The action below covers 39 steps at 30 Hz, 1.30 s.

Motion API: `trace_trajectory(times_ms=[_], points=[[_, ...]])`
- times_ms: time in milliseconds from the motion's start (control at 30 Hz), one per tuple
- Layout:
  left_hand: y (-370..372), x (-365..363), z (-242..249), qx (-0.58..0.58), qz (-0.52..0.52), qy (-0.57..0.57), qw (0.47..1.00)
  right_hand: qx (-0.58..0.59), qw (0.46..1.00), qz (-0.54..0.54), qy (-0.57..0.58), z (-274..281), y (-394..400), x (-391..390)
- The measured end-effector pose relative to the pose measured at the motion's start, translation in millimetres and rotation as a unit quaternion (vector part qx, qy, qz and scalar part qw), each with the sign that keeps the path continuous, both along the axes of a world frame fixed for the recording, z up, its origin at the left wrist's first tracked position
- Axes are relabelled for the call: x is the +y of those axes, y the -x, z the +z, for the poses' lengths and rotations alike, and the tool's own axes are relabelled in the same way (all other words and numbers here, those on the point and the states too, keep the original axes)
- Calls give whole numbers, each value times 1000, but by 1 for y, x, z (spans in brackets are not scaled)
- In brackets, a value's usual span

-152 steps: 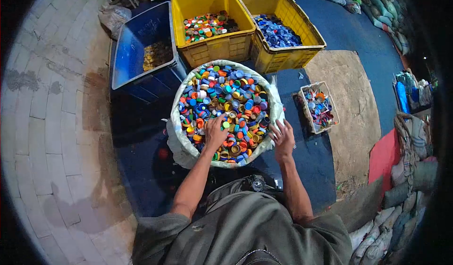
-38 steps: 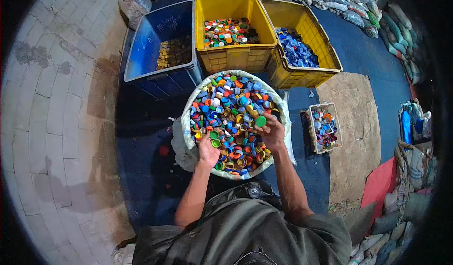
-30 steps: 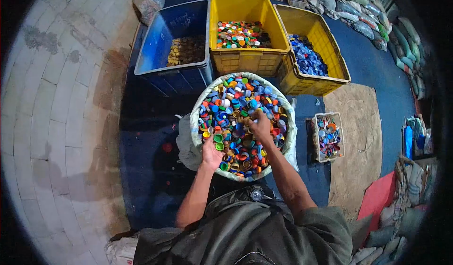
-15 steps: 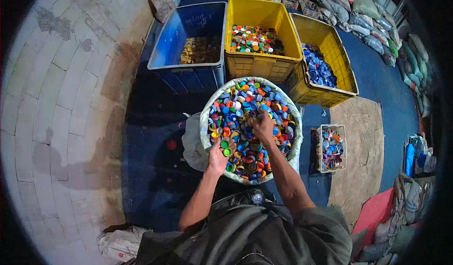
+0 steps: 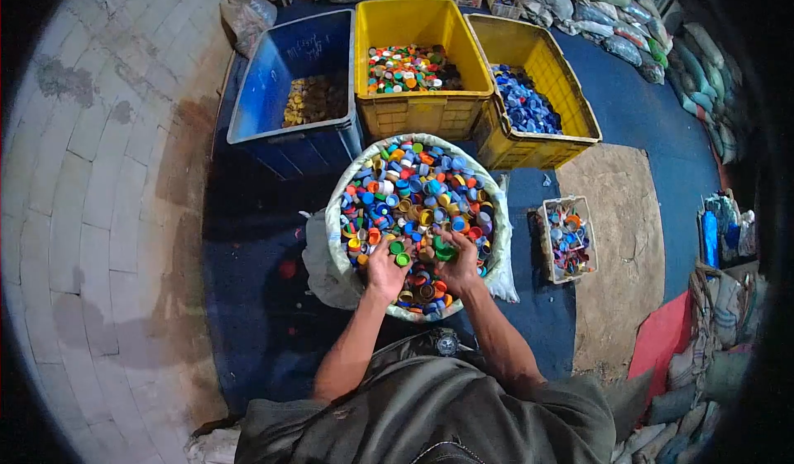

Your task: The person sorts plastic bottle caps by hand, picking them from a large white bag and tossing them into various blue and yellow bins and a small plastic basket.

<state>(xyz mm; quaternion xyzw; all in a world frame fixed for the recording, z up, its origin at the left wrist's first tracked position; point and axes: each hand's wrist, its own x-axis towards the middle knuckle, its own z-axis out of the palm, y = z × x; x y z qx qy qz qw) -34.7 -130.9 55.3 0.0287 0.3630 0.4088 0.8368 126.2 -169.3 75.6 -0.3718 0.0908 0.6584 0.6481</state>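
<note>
A round white-lined container (image 5: 337, 253) in front of me is heaped with mixed plastic bottle caps (image 5: 422, 187). Over its near part my left hand (image 5: 386, 272) is palm up, with green bottle caps (image 5: 402, 259) resting at its fingers. Level with it on the right, my right hand (image 5: 460, 264) has its fingers curled around a green bottle cap (image 5: 445, 251). Both hands are close together, just above the heap.
Behind stand a blue bin (image 5: 248, 104) with tan caps, a yellow bin (image 5: 422, 108) with mixed caps and another yellow bin (image 5: 538, 151) with blue caps. A white basket (image 5: 566, 278) of assorted pieces sits right, by a brown sheet (image 5: 616, 315). Filled sacks (image 5: 620, 46) line the back right.
My right hand has come back from the middle of the heap toward my left hand and now has a green cap. The view has shifted, so the bins appear further left.
</note>
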Motion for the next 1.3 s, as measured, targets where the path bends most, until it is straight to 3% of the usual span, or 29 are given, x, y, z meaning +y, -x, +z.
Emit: trace_trajectory(times_ms=[100, 200, 267, 333, 400, 433, 500, 567, 600, 667, 733, 833, 867, 933, 1067, 1133, 1200, 1300], points=[[-14, 14, 3, 18, 11, 39, 999, 12, 995, -65, 78, -3, 1, 8], [-40, 82, 8, -119, 4, 41, 992, 34, 997, -38, -55, -4, -27, 59], [-64, 149, 56, -171, 21, -44, 984, 30, 963, -136, -231, 84, -32, 105], [-73, 208, 90, -212, -19, -132, 968, 1, 956, -14, -293, 78, -77, 166], [-84, 212, 158, -28, 78, -26, 996, -46, 977, -73, -193, 119, -77, 181], [-77, 214, 162, -39, 62, -60, 995, -63, 979, -89, -173, 126, -75, 179], [-58, 214, 140, -21, 52, -125, 991, -90, 977, -105, -160, 123, -74, 165], [-34, 199, 104, -1, 33, -189, 981, -143, 973, -95, -154, 80, -78, 137], [-22, 188, 84, 7, 51, -153, 987, -170, 970, -154, -76, 87, -62, 114], [4, 166, 33, 70, 57, -134, 987, -262, 955, -92, -106, 55, -62, 72], [26, 131, 9, 129, 80, -81, 985, -317, 946, -51, -52, 3, -71, 39], [51, 85, -22, 325, 26, -116, 938, -367, 928, -53, -30, -22, -62, -29], [54, 71, -14, 403, 21, -140, 904, -354, 931, -60, -62, -30, -59, -46], [70, 54, -62, 502, -1, -236, 832, -408, 911, -48, -44, -26, -50, -66], [68, 30, -62, 547, -19, -319, 774, -476, 878, -22, -32, -43, -47, -89], [67, 27, -64, 598, -48, -372, 708, -529, 849, 7, 6, -27, -38, -89], [62, 30, -64, 651, -57, -438, 617, -502, 864, -5, 41, -15, -28, -87], [53, 30, -53, 688, -99, -426, 579, -522, 852, -4, 44, -17, -22, -90]])
